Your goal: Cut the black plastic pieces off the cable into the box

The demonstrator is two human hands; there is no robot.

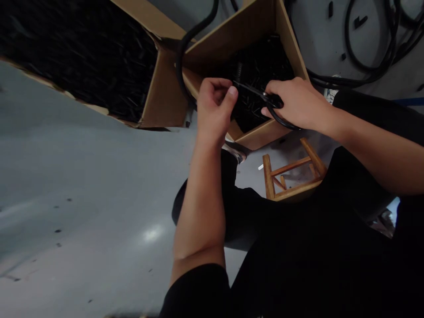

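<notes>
Black-handled scissors [273, 102] are in my right hand [296, 99], their blades pointing left towards my left hand [217, 104]. The fingers of my left hand are pinched together close to the blade tips; whatever they hold is too small and dark to make out. Both hands are over an open cardboard box [261, 136] holding a heap of small black pieces [253, 108]. A dark ribbed piece [239, 70] shows just above the blades.
At the upper left stands a larger cardboard box [165, 90] full of black pieces. A thick black hose [180, 57] passes between the boxes. Coiled black hoses [347, 44] lie at the upper right. A wooden stool [269, 176] stands near my legs. Bits are scattered on the grey floor [99, 185].
</notes>
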